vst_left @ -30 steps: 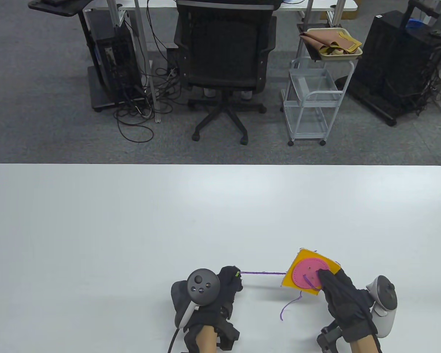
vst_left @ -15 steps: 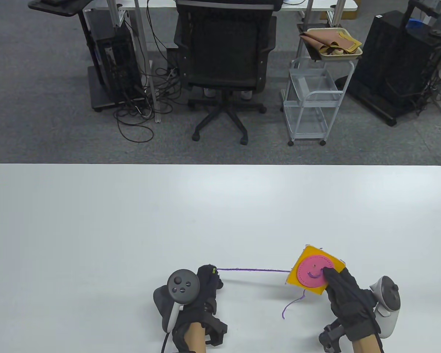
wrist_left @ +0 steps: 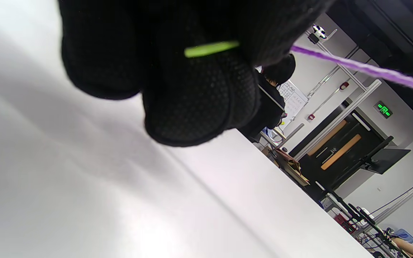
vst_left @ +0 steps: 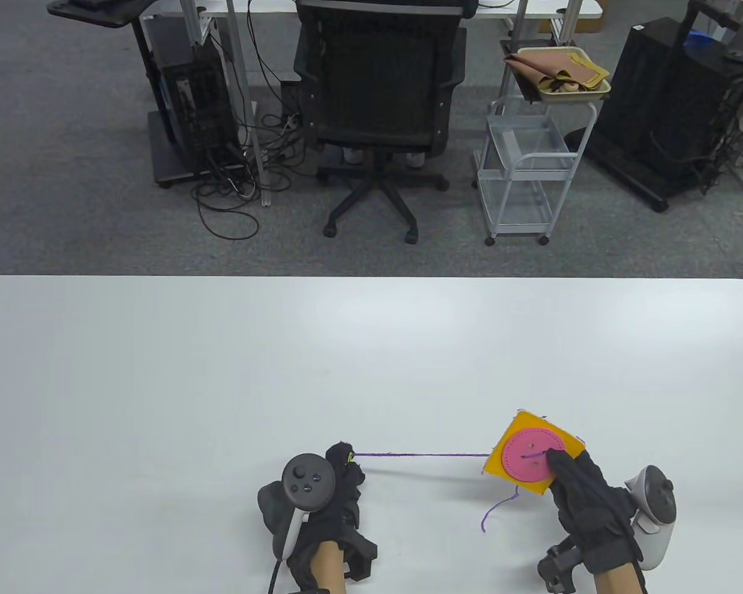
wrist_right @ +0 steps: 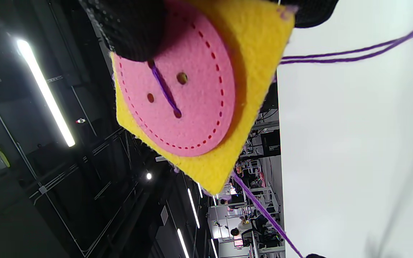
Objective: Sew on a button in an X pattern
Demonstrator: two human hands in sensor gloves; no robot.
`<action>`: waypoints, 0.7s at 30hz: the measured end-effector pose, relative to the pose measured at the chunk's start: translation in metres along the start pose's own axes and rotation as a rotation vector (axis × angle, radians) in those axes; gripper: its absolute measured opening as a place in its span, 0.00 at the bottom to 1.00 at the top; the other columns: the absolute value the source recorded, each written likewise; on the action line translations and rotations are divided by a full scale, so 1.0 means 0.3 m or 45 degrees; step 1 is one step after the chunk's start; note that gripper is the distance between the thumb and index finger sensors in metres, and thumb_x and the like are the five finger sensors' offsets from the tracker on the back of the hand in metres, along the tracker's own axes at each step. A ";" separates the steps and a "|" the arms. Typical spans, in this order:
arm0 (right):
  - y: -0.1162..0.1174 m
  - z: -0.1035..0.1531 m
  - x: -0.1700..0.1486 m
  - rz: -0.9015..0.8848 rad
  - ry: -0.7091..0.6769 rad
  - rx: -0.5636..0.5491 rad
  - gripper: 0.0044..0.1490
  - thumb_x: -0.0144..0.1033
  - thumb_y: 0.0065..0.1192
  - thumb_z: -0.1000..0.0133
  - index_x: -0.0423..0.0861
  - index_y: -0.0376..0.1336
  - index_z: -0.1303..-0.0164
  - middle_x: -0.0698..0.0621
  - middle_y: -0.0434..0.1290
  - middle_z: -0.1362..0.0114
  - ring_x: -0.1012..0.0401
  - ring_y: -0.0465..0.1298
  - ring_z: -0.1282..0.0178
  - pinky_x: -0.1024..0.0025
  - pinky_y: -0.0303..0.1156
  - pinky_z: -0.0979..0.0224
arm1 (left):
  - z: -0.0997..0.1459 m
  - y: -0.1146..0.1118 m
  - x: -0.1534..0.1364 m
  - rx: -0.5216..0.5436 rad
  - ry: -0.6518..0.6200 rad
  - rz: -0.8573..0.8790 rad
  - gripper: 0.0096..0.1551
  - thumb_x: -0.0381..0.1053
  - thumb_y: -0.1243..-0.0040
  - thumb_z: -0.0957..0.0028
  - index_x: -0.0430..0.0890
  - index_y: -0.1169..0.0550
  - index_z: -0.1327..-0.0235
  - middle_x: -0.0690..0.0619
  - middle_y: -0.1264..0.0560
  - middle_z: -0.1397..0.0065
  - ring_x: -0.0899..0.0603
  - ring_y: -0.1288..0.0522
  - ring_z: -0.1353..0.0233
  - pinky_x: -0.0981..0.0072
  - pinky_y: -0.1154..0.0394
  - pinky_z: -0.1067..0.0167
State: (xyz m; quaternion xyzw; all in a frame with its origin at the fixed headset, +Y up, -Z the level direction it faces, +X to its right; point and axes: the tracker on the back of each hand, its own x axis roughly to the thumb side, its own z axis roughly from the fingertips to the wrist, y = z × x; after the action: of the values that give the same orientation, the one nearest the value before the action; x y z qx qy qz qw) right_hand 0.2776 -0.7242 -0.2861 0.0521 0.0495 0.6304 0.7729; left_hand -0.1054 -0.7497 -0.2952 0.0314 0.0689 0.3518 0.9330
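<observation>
L hand (vst_left: 334, 489) sits low near the table's (vst_left: 161, 371) front edge, knuckles up w/ tracker on its back, fingers curled tight; fingertips (wrist_left: 199, 107) pinch a lime-green needle (wrist_left: 212, 48), needle lying roughly horizontal in the left wrist view, purple thread (vst_left: 421, 455) leaving its R end; R hand (vst_left: 585, 504) comes in from the bottom R, fingers reaching fwd & up-left, thumb on top of the pink felt button (vst_left: 528, 458) and other fingers behind the yellow felt square (vst_left: 520, 430), so it grips the piece at its near-R corner, tilted up off the table; thread runs taut, long axis L–R, from needle to the square's L edge; one purple stitch (wrist_right: 164, 89) crosses btwn two of the button's holes, other two holes bare; loose thread tail (vst_left: 498, 510) hangs below the square onto the table.
</observation>
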 end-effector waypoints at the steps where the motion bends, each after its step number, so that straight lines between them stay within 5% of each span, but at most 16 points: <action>1: 0.001 0.000 -0.001 -0.006 -0.002 0.002 0.23 0.47 0.52 0.39 0.56 0.60 0.33 0.47 0.62 0.23 0.52 0.63 0.25 0.43 0.50 0.15 | 0.001 0.001 0.005 0.010 -0.013 -0.006 0.28 0.45 0.38 0.47 0.45 0.26 0.32 0.51 0.11 0.51 0.50 0.08 0.61 0.52 0.13 0.58; 4: 0.005 -0.001 -0.001 -0.027 -0.009 0.013 0.23 0.47 0.52 0.38 0.56 0.60 0.33 0.48 0.66 0.25 0.53 0.66 0.26 0.47 0.57 0.17 | 0.003 0.005 0.023 0.022 -0.059 -0.044 0.33 0.43 0.39 0.47 0.48 0.33 0.26 0.50 0.12 0.48 0.51 0.08 0.61 0.54 0.12 0.58; 9: 0.005 -0.001 -0.002 -0.035 -0.016 0.012 0.23 0.47 0.52 0.39 0.56 0.60 0.33 0.50 0.72 0.29 0.56 0.72 0.31 0.51 0.64 0.21 | 0.005 0.003 0.035 0.031 -0.090 -0.061 0.30 0.42 0.39 0.48 0.46 0.28 0.29 0.49 0.12 0.46 0.51 0.07 0.59 0.55 0.12 0.57; 21: -0.004 0.000 -0.013 -0.106 0.007 -0.005 0.25 0.48 0.46 0.37 0.51 0.57 0.32 0.48 0.72 0.36 0.59 0.72 0.38 0.53 0.65 0.23 | 0.017 0.013 0.062 0.095 -0.137 -0.066 0.22 0.44 0.37 0.49 0.42 0.22 0.42 0.50 0.12 0.48 0.50 0.06 0.58 0.53 0.12 0.56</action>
State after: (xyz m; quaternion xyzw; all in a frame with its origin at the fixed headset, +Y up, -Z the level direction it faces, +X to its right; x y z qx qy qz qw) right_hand 0.2781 -0.7282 -0.2862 0.0468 0.0523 0.5979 0.7985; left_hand -0.0934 -0.7344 -0.2917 0.0833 0.0324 0.3224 0.9424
